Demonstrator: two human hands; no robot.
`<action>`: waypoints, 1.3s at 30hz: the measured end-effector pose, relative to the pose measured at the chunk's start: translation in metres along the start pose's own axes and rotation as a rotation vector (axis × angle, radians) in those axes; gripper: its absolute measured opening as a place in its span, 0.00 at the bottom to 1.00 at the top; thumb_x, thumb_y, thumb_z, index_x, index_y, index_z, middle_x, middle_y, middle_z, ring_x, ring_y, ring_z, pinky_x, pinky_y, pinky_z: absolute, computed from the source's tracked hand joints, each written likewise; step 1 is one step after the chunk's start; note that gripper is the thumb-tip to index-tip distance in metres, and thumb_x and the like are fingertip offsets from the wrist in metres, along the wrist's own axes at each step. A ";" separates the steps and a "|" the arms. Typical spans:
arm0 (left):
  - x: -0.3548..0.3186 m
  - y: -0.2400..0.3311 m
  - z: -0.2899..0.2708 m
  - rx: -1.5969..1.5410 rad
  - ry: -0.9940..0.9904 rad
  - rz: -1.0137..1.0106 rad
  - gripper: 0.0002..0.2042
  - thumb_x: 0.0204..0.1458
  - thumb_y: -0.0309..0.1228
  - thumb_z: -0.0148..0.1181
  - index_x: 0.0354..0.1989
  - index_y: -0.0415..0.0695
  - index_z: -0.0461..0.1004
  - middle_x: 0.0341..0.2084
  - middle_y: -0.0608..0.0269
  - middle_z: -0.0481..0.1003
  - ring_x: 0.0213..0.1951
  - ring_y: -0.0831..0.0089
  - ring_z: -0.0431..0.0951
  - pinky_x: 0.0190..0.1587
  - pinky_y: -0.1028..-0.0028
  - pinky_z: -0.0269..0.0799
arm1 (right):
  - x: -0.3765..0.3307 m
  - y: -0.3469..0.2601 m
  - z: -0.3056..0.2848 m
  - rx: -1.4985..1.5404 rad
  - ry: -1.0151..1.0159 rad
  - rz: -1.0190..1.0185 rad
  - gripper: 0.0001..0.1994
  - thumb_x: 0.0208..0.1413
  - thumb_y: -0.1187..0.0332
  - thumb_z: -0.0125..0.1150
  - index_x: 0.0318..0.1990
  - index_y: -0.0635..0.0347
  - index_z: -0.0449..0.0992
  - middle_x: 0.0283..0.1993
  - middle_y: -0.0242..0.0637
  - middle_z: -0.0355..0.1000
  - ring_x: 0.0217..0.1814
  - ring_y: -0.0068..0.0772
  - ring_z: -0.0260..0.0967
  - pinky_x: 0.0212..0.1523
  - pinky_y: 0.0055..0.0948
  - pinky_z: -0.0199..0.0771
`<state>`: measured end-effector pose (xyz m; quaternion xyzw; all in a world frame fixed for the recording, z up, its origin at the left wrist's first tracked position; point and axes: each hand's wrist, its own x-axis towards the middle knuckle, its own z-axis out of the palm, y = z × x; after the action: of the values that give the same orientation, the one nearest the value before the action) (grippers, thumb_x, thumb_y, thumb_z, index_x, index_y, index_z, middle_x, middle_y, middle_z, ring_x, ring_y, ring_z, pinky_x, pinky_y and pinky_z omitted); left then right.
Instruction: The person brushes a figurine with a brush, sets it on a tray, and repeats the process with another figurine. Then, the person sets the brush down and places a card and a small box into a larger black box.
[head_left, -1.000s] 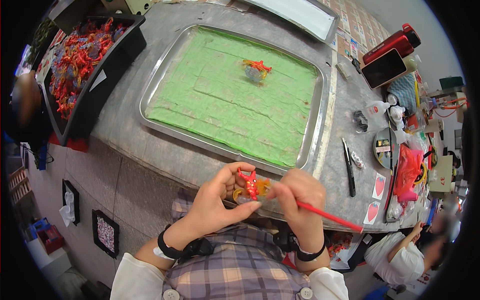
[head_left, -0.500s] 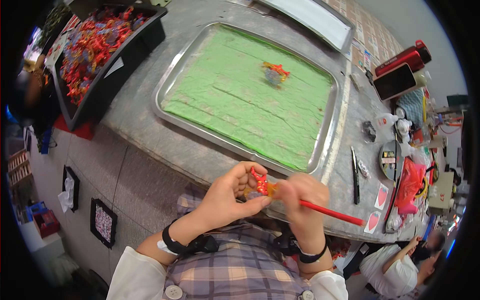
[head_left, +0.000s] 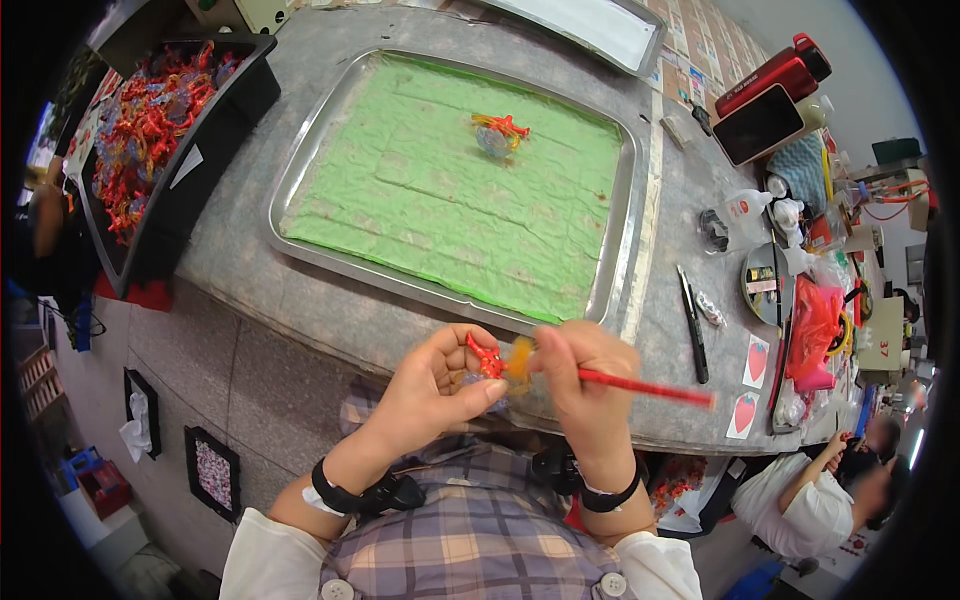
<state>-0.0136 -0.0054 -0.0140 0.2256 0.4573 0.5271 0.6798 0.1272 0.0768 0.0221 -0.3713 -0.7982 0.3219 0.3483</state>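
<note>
Grey counter (head_left: 300, 300): left hand (head_left: 432, 385) pinches red figurine (head_left: 487, 357) (right hand (head_left: 588, 385) touching).

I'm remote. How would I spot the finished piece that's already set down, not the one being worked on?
Find the big metal tray lined with a green mat on the grey table. On the mat's far right part lies one small red and orange ornament, alone there, unlike the heaped red pieces in the black bin.

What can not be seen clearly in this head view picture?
- Small red ornament: mostly hidden inside left hand grip.
- Orange brush tip: motion blurred.
- Thin red brush handle in right hand: far end blurred.
- Black bin of red pieces: pieces too small.
</note>
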 end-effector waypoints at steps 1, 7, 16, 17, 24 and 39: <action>-0.001 -0.001 0.000 0.013 -0.008 0.014 0.19 0.49 0.25 0.59 0.48 0.40 0.62 0.34 0.66 0.71 0.36 0.84 0.70 0.36 0.84 0.65 | -0.001 0.003 -0.003 -0.063 0.047 0.024 0.10 0.48 0.73 0.61 0.18 0.62 0.71 0.17 0.39 0.65 0.18 0.38 0.64 0.20 0.32 0.61; 0.001 -0.009 0.003 0.112 -0.014 0.091 0.20 0.48 0.29 0.62 0.47 0.41 0.61 0.32 0.62 0.73 0.29 0.83 0.70 0.29 0.83 0.66 | -0.017 0.012 0.000 -0.016 -0.127 0.000 0.09 0.50 0.75 0.57 0.20 0.60 0.68 0.17 0.38 0.64 0.19 0.40 0.62 0.21 0.35 0.59; -0.003 0.001 0.007 0.359 0.029 0.239 0.18 0.46 0.32 0.61 0.41 0.42 0.61 0.20 0.68 0.65 0.22 0.78 0.63 0.26 0.76 0.60 | -0.021 0.010 -0.002 0.000 -0.060 0.014 0.14 0.59 0.72 0.50 0.21 0.68 0.70 0.16 0.32 0.59 0.17 0.23 0.53 0.19 0.24 0.52; -0.003 0.000 0.008 0.354 0.033 0.249 0.18 0.46 0.32 0.61 0.41 0.42 0.61 0.20 0.68 0.65 0.22 0.78 0.63 0.26 0.76 0.60 | -0.023 0.011 -0.003 0.015 0.022 0.052 0.16 0.61 0.69 0.48 0.22 0.68 0.70 0.18 0.34 0.64 0.18 0.24 0.56 0.20 0.24 0.55; -0.006 -0.002 0.008 0.362 0.013 0.262 0.19 0.46 0.33 0.62 0.42 0.42 0.60 0.21 0.66 0.66 0.23 0.75 0.65 0.27 0.75 0.62 | -0.021 0.034 0.006 0.062 0.128 0.111 0.21 0.62 0.62 0.45 0.16 0.61 0.63 0.13 0.25 0.54 0.16 0.14 0.48 0.18 0.21 0.43; -0.005 0.006 0.000 -0.027 -0.116 0.105 0.28 0.45 0.23 0.58 0.56 0.38 0.55 0.43 0.56 0.70 0.44 0.73 0.72 0.47 0.74 0.69 | -0.013 0.006 -0.025 0.458 0.079 0.293 0.07 0.56 0.72 0.53 0.28 0.65 0.74 0.28 0.34 0.68 0.27 0.21 0.62 0.29 0.19 0.60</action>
<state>-0.0171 -0.0085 -0.0075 0.2702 0.3975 0.5543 0.6795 0.1555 0.0758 0.0266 -0.4066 -0.6283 0.5262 0.4039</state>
